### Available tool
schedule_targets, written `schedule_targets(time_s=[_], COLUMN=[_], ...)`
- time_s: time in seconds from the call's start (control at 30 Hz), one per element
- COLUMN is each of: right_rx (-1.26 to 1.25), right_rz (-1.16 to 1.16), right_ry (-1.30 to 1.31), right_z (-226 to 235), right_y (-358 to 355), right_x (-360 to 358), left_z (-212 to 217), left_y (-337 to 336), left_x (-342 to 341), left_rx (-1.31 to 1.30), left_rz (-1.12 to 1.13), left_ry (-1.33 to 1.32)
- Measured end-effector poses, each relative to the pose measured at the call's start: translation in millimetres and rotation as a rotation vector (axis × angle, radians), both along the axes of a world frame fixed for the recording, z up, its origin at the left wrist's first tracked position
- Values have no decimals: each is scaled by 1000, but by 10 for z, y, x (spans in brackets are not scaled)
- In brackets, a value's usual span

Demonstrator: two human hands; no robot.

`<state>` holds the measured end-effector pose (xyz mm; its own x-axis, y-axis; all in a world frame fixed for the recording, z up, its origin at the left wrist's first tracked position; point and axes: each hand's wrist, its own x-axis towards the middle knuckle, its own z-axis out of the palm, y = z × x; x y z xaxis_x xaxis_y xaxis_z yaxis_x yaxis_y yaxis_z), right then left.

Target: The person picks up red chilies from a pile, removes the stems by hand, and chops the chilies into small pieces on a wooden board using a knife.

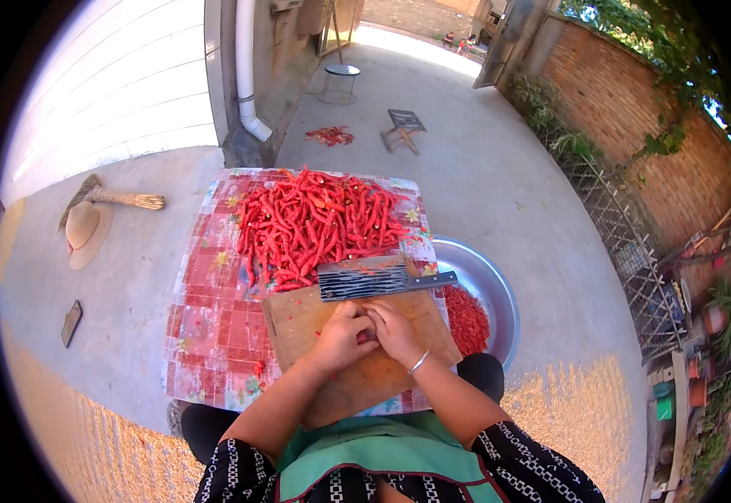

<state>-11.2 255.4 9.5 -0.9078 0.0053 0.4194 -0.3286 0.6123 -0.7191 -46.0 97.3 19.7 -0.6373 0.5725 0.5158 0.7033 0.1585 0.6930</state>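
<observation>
beyond the fingers, cleaver on board; left hand, right hand touching, fingers curled inward, any grip hidden; can't tell.

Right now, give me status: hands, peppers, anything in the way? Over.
Left hand and right hand together over cutting board, contents unclear. Red peppers heaped beyond the board. Cleaver at the board's far edge, just ahead of the hands.

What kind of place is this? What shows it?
Likely a household yard, outdoors: a brick wall along the right, potted plants beside it, and what looks like yellow grain spread on the concrete ground.
</observation>
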Motion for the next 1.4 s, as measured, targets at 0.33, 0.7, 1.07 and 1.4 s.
schedule_targets(time_s=[0.33,0.7,1.07,1.4], right_rx=[80,-9,6,20], right_rz=[-60,-63,-74,-77], right_ry=[0,0,-35,-70], right_z=[379,4,79,56], right_y=[123,-24,-51,-53], right_x=[88,51,35,23], left_z=[43,5,33,-34], left_y=[33,14,-14,-9], left_x=[172,172,131,72], left_rx=[-146,-81,-79,-20], left_rz=[151,154,117,105], left_ry=[-49,-44,-49,-17])
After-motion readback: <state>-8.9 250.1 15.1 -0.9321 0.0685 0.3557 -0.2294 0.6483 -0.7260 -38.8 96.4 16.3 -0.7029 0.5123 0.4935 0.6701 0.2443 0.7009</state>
